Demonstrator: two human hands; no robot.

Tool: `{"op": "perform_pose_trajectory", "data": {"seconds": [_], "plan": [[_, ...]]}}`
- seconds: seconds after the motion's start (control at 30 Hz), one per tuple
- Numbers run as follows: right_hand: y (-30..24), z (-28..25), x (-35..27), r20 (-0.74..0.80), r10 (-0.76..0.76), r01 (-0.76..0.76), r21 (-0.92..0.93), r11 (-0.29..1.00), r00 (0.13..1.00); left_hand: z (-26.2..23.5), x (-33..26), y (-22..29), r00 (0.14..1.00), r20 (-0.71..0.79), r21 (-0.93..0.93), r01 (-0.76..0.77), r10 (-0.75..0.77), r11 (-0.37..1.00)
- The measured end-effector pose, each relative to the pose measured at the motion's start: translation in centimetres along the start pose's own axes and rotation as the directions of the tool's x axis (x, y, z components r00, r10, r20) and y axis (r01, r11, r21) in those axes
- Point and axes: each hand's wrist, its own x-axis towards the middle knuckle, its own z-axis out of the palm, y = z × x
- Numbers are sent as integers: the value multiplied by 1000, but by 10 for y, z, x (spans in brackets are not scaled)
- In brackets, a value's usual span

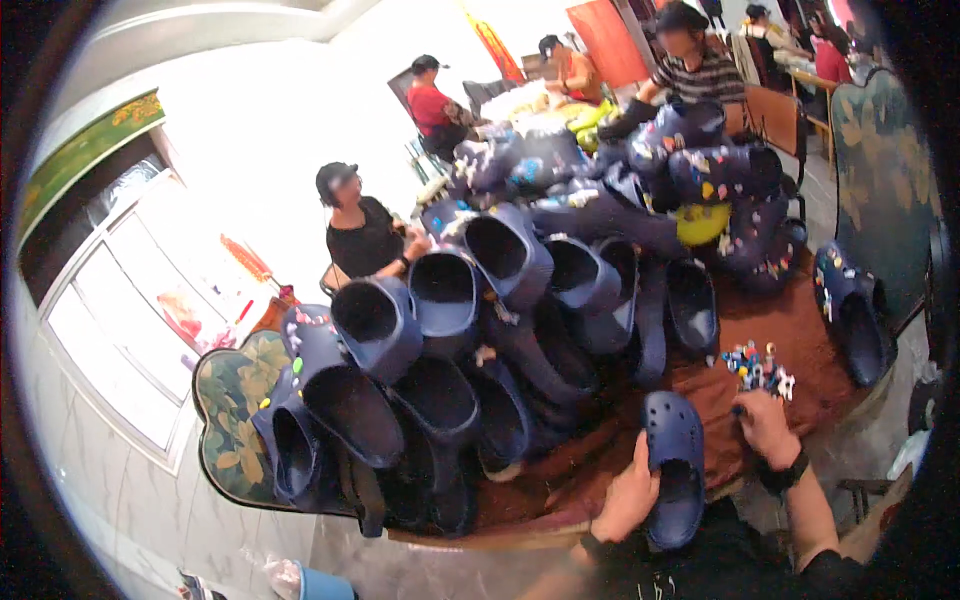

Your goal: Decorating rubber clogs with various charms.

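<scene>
My left hand (pixel 628 490) grips a navy blue clog (pixel 672 425) by its side, at the table's near edge. The clog has round holes in its toe, and no charms show on it. To its right, my right hand (pixel 768 425) has its fingers closed beside a small pile of colourful shoe charms (pixel 760 370). What the fingertips pinch, if anything, is too small to make out. A dark band circles my right wrist.
A high heap of navy clogs (pixel 440 290) fills the left and middle of the brown-covered table (pixel 560 480). One clog with charms (pixel 850 310) lies at the right edge. A blue bin (pixel 325 585) stands below. A person in black (pixel 362 235) and several others sit around the far sides.
</scene>
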Motion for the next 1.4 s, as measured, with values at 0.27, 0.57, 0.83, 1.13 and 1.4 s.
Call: {"op": "perform_pose_trajectory", "data": {"seconds": [0.27, 0.57, 0.83, 1.13, 1.4], "plan": [[-34, 27, -21, 56, 170, -178, 173, 969, 984, 7, -41, -11, 993, -56, 54, -100, 103, 994], [-18, 27, -27, 52, 2, -12, 188, 982, 999, -34, -29, -14, 993, 92, 194, -95, 78, 976], [-39, 4, -6, 61, 318, -319, 335, 886, 946, -46, -40, -4, 946, -294, 24, -137, 138, 990], [-93, 7, 49, 0, -229, 217, 328, 920, 973, -27, -51, 16, 935, -220, 267, -216, 278, 939], [-115, 55, 44, 177, -288, 182, 453, 873, 941, 7, -62, -2, 932, -242, 139, -240, 268, 961]]}}
